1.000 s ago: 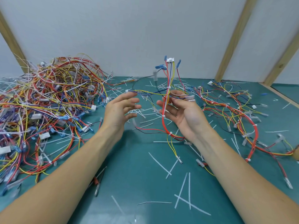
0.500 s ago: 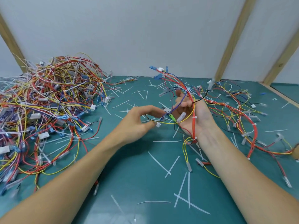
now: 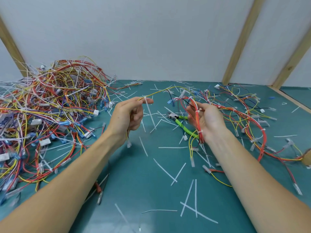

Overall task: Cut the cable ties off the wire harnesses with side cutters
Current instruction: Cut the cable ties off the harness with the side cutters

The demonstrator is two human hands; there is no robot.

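Here left hand [image 3: 128, 115] pinches yellow wire [image 3: 158, 92]; right hand [image 3: 206, 120] seemingly cradles harness [image 3: 196, 113].

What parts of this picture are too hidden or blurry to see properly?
All in the head view:
- Cutters: the handle ends are hidden behind the right hand and its red wires.
- Brown thing: cut off by the right edge, so I cannot tell what it is.
- Wire pile: runs off the left edge, blurred low down.
- Left hand: the wire's path below its grip is hidden.

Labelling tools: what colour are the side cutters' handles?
Bright green, on the side cutters lying on the teal table; head view.
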